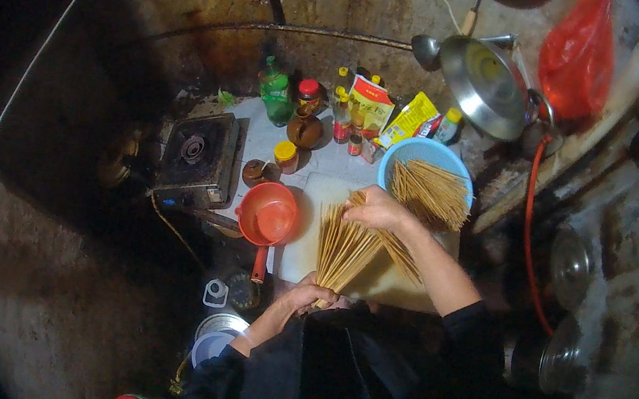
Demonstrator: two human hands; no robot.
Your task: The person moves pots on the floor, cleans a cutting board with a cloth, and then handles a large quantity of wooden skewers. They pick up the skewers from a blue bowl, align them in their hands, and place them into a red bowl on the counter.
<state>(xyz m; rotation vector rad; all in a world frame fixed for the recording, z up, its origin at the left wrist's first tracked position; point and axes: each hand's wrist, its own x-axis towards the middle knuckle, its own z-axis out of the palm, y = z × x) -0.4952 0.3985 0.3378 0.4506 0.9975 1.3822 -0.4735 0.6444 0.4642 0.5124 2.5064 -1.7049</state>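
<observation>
My left hand is closed around the lower ends of a bundle of thin wooden sticks, which fan out away from me. My right hand grips another bunch of sticks near its upper end, over the right side of the fanned bundle. Beneath both bunches lies a pale cutting board. More sticks rest in a light blue plastic basket just beyond my right hand.
A red plastic dipper stands left of the board, near a gas stove. Jars, a brown clay pot, a green bottle and seasoning packets line the back. A metal wok or lid hangs at the right.
</observation>
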